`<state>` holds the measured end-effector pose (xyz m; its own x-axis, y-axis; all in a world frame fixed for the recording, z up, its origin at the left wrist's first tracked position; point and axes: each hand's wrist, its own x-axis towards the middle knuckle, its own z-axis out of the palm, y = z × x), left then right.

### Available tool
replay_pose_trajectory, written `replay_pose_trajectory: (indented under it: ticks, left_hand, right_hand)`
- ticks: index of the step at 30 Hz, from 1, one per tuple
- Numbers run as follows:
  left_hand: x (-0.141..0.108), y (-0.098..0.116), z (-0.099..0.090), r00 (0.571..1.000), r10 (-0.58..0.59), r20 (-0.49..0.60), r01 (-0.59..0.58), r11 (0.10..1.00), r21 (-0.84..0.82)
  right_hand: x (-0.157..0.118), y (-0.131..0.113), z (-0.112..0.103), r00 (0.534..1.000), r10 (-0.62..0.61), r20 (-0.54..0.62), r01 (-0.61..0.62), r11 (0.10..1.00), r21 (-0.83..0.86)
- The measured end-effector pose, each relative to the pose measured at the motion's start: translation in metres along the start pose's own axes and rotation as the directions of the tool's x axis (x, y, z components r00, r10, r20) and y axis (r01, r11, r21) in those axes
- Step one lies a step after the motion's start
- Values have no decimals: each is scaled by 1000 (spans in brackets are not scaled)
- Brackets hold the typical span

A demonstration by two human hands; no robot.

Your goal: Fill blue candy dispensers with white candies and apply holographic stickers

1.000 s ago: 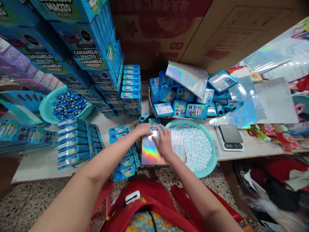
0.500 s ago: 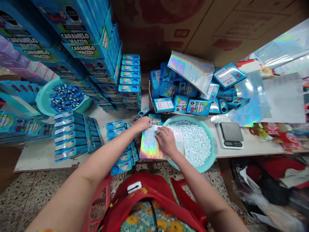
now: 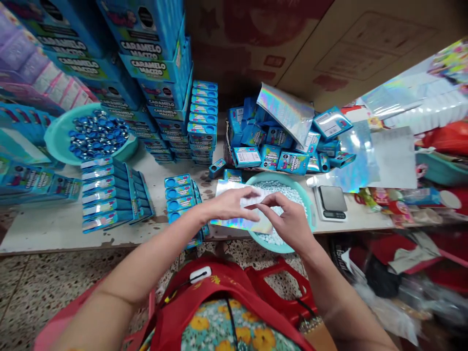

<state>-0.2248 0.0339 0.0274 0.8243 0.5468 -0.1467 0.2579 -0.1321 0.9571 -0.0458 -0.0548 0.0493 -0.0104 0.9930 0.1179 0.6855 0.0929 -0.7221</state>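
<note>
My left hand [image 3: 234, 204] is over a shiny rainbow-foil sheet [image 3: 227, 224], its fingers stretched out and apart. Facing it, my right hand [image 3: 287, 217] has thumb and forefinger pinched together above the tub's near side. Whatever is in that pinch, if anything, is too small to make out. Under the sheet's right part and my right hand stands a turquoise tub [image 3: 311, 207] full of small pale-blue pieces. Just beyond the sheet lies a small blue box [image 3: 233, 175], with another small blue box [image 3: 217, 167] to its left.
Blue boxes [image 3: 179, 192] stand in a row left of my hands. Behind are a heap of blue boxes [image 3: 270, 156] and tall stacks of blue cartons [image 3: 146, 63]. A digital scale [image 3: 332, 202] sits right; a turquoise basin [image 3: 54, 141] of blue foil-like pieces stands far left.
Both hands have lifted off the foil sheet and shifted right. My left hand went from closed to spread fingers. My right hand now pinches over the tub. The view has turned slightly.
</note>
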Motion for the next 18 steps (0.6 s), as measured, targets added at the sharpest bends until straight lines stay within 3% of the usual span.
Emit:
replay_pose_trajectory:
  ticks: [3,7,11,14,18]
  left_hand:
    - [-33,0,9,985,-137,-102,138,990,2]
    - [-93,-2,-16,944,-206,-258,245,961,126]
    - [-161,-7,-31,878,-391,-275,414,910,28]
    - [-198,-20,-14,840,-467,-275,457,883,-105]
    - [-213,-47,13,807,-453,-379,430,890,-150]
  right_hand:
    - [-4,-14,17,998,70,10,-70,996,63]
    - [-4,-45,65,989,106,107,-125,973,194]
    - [-17,-77,115,956,129,263,-207,933,295]
    - [-38,-85,141,959,77,272,-134,971,198]
    - [-56,-78,162,979,61,193,-68,997,28]
